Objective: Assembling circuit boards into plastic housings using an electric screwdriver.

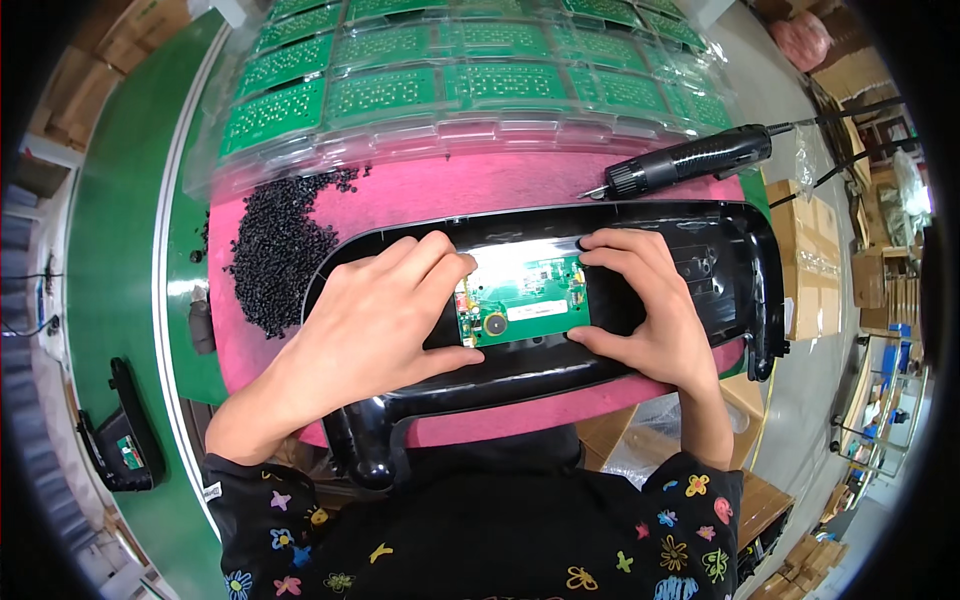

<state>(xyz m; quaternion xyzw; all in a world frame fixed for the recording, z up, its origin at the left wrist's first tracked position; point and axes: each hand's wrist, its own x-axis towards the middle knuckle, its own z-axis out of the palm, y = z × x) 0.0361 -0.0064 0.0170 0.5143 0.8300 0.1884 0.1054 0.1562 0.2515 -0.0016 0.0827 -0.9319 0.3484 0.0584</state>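
Note:
A green circuit board [545, 285] lies over the middle of a long black plastic housing [700, 235], with small parts and a round disc on its face. My left hand [385, 305] grips the board's left edge, thumb at the lower corner and fingers at the upper one. On the opposite edge, my right hand [645, 305] pinches the corners the same way. Whether the board touches the housing beneath is hard to tell. The housing rests on a pink work surface [450, 190].
Clear plastic trays [470, 130] of green boards stand at the back. A black electric screwdriver [690, 160] lies behind the housing, its cable running right. Small black screws [275, 250] are heaped at left. Another black housing [125, 430] sits far left on green. Cardboard boxes [805, 250] stand right.

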